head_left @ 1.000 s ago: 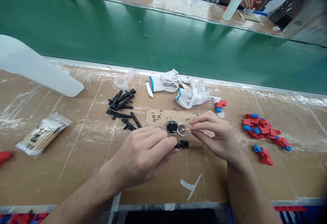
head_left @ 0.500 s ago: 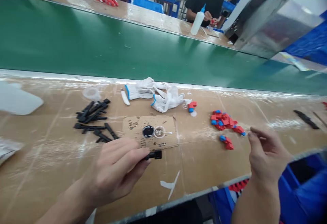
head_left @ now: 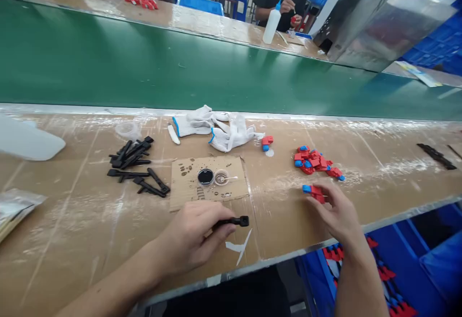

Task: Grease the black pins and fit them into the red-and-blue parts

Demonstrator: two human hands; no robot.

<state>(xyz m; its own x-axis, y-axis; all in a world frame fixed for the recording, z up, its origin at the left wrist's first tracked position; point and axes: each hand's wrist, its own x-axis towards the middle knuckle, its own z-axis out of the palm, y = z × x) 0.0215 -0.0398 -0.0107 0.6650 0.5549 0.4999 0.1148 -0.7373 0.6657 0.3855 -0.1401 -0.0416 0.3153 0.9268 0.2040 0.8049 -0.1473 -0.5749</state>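
My left hand (head_left: 204, 232) is closed around a black plastic rod-shaped part (head_left: 243, 221), whose square end sticks out past the thumb and forefinger. At the right, my right hand (head_left: 339, 211) pinches a small red-and-blue plastic piece (head_left: 314, 192) between thumb and fingers, low over the table; its blue end points left. Just behind it lies a pile of similar red-and-blue pieces (head_left: 314, 162). Left of centre is a loose heap of black rod parts (head_left: 132, 155). A stained cardboard sheet (head_left: 184, 196) carries a cup of dark liquid (head_left: 206, 177) and a clear cup (head_left: 220, 178) with a cotton swab (head_left: 231, 178).
White gloves (head_left: 234, 136) lie at the table's back edge, beside one separate red-and-blue piece (head_left: 267, 142). Beyond runs a green conveyor belt (head_left: 151, 66), with co-workers and a squeeze bottle (head_left: 272, 25) across it. Blue bins (head_left: 400, 254) holding parts stand below the front edge.
My right hand has moved left and closed on the single red-and-blue piece, turning it slightly. My left hand has shifted right with the black part. The view has tilted a little.
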